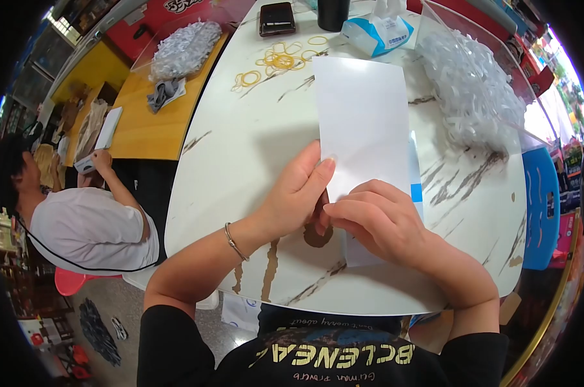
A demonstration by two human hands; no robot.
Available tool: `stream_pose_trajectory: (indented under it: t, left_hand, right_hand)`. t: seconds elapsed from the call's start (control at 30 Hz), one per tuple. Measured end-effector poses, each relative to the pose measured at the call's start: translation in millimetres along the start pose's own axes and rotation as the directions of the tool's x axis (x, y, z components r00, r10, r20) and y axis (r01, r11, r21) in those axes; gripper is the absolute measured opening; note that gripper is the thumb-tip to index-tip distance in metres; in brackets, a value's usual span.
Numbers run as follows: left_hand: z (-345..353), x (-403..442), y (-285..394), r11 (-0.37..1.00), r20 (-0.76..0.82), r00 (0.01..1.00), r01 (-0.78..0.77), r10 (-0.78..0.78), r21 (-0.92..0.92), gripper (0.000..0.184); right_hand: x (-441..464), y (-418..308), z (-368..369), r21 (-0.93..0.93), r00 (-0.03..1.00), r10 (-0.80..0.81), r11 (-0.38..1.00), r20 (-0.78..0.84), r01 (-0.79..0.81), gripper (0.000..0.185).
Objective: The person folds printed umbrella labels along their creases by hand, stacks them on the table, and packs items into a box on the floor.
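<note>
My left hand (298, 193) grips a tall blank white paper sheet (363, 109) by its lower left edge, thumb on the front and fingers behind. The sheet stands up from the table, tilted away from me. My right hand (385, 222) is at its lower edge, fingers curled and pinched close to my left fingertips; whatever is between them is hidden. Behind and below the right hand, part of a white and blue sheet (416, 192) shows. How the two sheets join, if they do, I cannot tell.
Yellow rubber bands (282, 58), a dark wallet-like case (277, 19), a black cup (332, 14) and a tissue pack (377, 33) lie at the back. A clear bin of plastic strips (476, 97) stands right. Another person (89, 219) works at a yellow table (156, 132) on the left.
</note>
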State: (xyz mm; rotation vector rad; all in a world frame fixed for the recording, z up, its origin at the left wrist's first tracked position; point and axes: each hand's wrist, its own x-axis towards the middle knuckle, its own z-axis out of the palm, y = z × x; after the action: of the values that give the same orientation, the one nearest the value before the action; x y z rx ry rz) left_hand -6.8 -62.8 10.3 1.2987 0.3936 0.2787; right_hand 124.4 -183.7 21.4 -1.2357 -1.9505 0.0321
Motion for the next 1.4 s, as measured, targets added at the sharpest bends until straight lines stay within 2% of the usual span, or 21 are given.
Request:
stream_pose_trajectory:
  t: [0.2, 0.27, 0.3, 0.47, 0.57, 0.8, 0.9, 1.0, 1.1, 1.2, 1.27, 1.37, 1.4]
  left_hand:
    - [-0.3, -0.4, -1.2, 0.997, 0.034, 0.999, 0.011, -0.009, -0.072, 0.038]
    - [2.2, -0.8, -1.3, 0.996, 0.037, 0.999, 0.007, -0.004, -0.084, 0.038]
    - [3.1, -0.9, -0.3, 0.998, 0.035, 0.999, 0.008, -0.006, -0.058, 0.038]
    - [5.0, -3.3, 10.0, 0.998, 0.012, 1.000, 0.011, -0.012, 0.056, 0.031]
    - [8.1, -4.0, 8.2, 0.999, 0.015, 1.000, 0.002, -0.001, -0.038, 0.030]
    - [6.0, -2.4, 1.4, 0.999, 0.045, 0.999, -0.028, 0.030, -0.041, 0.029]
    - [5.6, -5.2, 4.8, 0.999, 0.085, 0.996, 0.010, -0.007, -0.033, 0.030]
    - [5.1, -6.0, 3.5, 1.000, 0.097, 0.995, 0.015, -0.014, -0.015, 0.030]
    - [6.7, -6.2, 7.1, 0.999, 0.094, 0.995, 0.037, -0.037, 0.003, 0.031]
    - [6.5, -7.0, 6.0, 0.997, 0.096, 0.993, 0.075, -0.074, -0.009, 0.034]
    - [9.0, -7.8, 6.1, 0.997, 0.097, 0.994, 0.054, -0.048, -0.060, 0.038]
    - [6.7, -7.9, 13.6, 0.998, 0.080, 0.994, 0.067, -0.068, 0.022, 0.038]
    - [5.1, -6.0, 10.3, 0.998, 0.053, 0.998, 0.024, -0.026, 0.056, 0.036]
  right_hand:
    - [3.1, -2.2, -3.7, 0.023, 0.998, 0.038, 0.999, 0.055, -0.040, 0.025]
    - [5.9, -1.6, -4.9, 0.030, 0.998, -0.012, 1.000, 0.066, 0.010, 0.032]
    - [6.6, -1.2, -5.4, 0.033, 0.997, -0.036, 0.999, 0.071, 0.034, 0.038]
    - [4.3, 1.4, -2.0, 0.149, 1.000, -0.003, 0.989, 0.012, 0.002, 0.039]
    - [5.1, -1.5, -5.3, 0.172, 0.999, 0.033, 0.984, 0.020, -0.036, 0.039]
    - [4.8, -0.5, -2.5, 0.186, 0.999, 0.020, 0.982, 0.031, -0.025, 0.042]
    - [4.5, -4.0, -7.8, 0.190, 0.977, 0.153, 0.965, 0.147, -0.180, 0.038]
    - [6.3, -5.0, -10.5, 0.241, 0.974, 0.164, 0.950, 0.157, -0.199, 0.037]
    - [7.5, -3.8, -8.8, 0.204, 0.987, 0.088, 0.972, 0.131, -0.114, 0.046]
    - [4.7, -7.1, -7.9, 0.054, 0.991, 0.032, 0.998, 0.130, -0.040, 0.046]
    - [3.6, -7.4, -9.1, 0.086, 0.989, 0.069, 0.993, 0.128, -0.081, 0.038]
    - [6.1, -4.9, -15.7, 0.123, 0.990, 0.114, 0.985, 0.087, -0.124, 0.031]
    - [7.2, -4.7, -19.0, 0.135, 0.990, 0.127, 0.982, 0.067, -0.135, 0.029]
